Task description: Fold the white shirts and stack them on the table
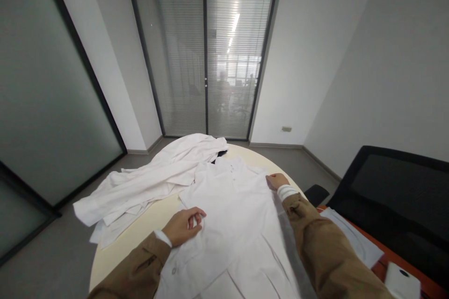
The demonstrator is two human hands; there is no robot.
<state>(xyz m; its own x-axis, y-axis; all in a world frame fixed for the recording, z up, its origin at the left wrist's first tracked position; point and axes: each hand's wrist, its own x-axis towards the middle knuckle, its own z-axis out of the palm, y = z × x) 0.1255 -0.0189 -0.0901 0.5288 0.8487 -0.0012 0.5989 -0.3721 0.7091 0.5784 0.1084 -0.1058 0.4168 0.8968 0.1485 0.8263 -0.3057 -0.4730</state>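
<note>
A white shirt (231,205) lies spread on the table (133,238), its collar (229,164) toward the far edge and its lower part running toward the person standing here. From where I stand, the cloth looks mostly flat across the chest, with folds and creases nearer the person.

The right hand (278,181) is at the shirt's upper right edge, fingers drawn together and closed on the cloth. The left hand (185,226) rests at the opposite edge, lower down, its fingers loosely curled; I can't tell whether any fabric is caught between them. Both arms wear brown sleeves (326,247), with white cuffs (287,192) showing at the wrists.

Just to the left of the shirt, and touching it near the top, is a rumpled pile (154,177) of white cloth, one end hanging past the table's left rim. Something dark shows beneath the pile's far end, too covered to make out.

The table is round and cream-topped. To the right stands a black chair (400,196); in front of its back, a pale flat item (352,236) and a white device (402,280) lie over something orange-red. Beyond the table is a dark-framed glass partition (205,56) with blinds, and beside it a white wall (308,46).
</note>
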